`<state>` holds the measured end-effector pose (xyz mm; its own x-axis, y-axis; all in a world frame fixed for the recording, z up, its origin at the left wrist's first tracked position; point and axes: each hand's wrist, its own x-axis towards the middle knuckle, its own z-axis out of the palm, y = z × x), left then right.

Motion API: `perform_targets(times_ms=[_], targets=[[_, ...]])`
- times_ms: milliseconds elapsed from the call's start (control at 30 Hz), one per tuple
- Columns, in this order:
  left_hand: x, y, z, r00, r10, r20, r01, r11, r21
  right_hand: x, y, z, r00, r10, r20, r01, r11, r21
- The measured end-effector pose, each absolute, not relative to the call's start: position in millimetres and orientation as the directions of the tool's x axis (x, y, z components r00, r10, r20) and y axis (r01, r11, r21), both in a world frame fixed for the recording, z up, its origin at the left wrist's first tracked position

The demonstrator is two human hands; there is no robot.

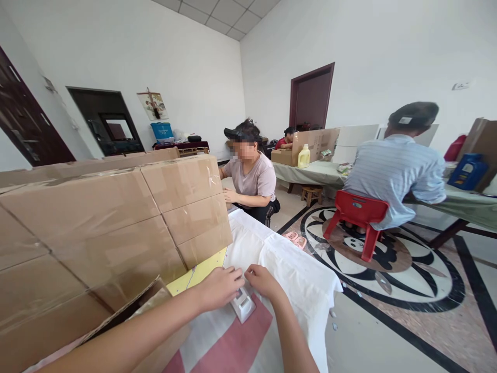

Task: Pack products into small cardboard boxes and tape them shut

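Observation:
A small white holder (244, 306), shaped like a desktop tape dispenser, lies on the cloth-covered table. My left hand (222, 288) reaches over its far end with curled fingers; whatever they grip is hidden. Just to the right, my right hand (262, 280) is bent inward with its fingertips pressed together close to the dispenser. Anything between those fingertips is too small to make out. The two hands are a narrow gap apart.
Tall cardboard partitions (108, 217) stand along the left of the table, and an open carton flap (155, 300) sits near my left forearm. White cloth (287, 264) hangs over the right edge. One person (252, 176) is across the table; another sits on a red chair (361, 207).

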<state>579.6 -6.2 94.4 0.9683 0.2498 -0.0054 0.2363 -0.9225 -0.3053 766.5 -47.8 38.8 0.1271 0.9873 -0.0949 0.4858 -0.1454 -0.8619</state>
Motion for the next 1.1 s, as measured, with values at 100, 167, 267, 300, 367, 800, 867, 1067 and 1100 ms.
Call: perform_targets(times_ms=[100, 167, 267, 300, 367, 800, 867, 1067, 1100], targets=[[578.0, -3.7, 96.5, 0.969, 0.245, -0.023, 0.228, -0.93, -0.289, 766.9, -47.5, 38.9, 0.121, 0.988, -0.096, 0.49, -0.144, -0.86], [576.8, -1.7, 96.1, 0.973, 0.229, -0.028, 0.212, -0.934, -0.289, 766.9, -47.3, 38.7, 0.115, 0.989, -0.097, 0.489, -0.141, -0.861], [576.3, -0.3, 94.4, 0.978, 0.205, -0.029, 0.187, -0.937, -0.296, 766.8, -47.6, 38.0, 0.106, 0.99, -0.088, 0.489, -0.129, -0.863], [576.2, -0.3, 94.1, 0.981, 0.191, -0.029, 0.174, -0.937, -0.302, 766.8, -47.7, 37.6, 0.104, 0.991, -0.085, 0.489, -0.125, -0.863], [575.7, -0.3, 94.2, 0.986, 0.165, -0.022, 0.15, -0.94, -0.306, 766.9, -47.9, 36.8, 0.1, 0.991, -0.084, 0.489, -0.122, -0.863], [573.3, 5.4, 101.7, 0.999, -0.047, 0.009, -0.037, -0.878, -0.478, 768.0, -45.0, 31.5, 0.063, 0.996, -0.066, 0.496, -0.089, -0.864], [573.2, 5.9, 102.0, 0.994, -0.105, 0.004, -0.086, -0.836, -0.542, 768.2, -43.8, 29.4, 0.051, 0.996, -0.074, 0.494, -0.089, -0.865], [581.1, 3.1, 109.3, 0.958, -0.285, -0.015, -0.249, -0.81, -0.53, 768.8, -41.3, 25.7, 0.024, 0.998, -0.063, 0.495, -0.067, -0.866], [583.6, 2.3, 111.0, 0.955, -0.297, -0.024, -0.265, -0.808, -0.526, 769.0, -40.9, 25.5, 0.021, 0.998, -0.064, 0.498, -0.066, -0.865]])
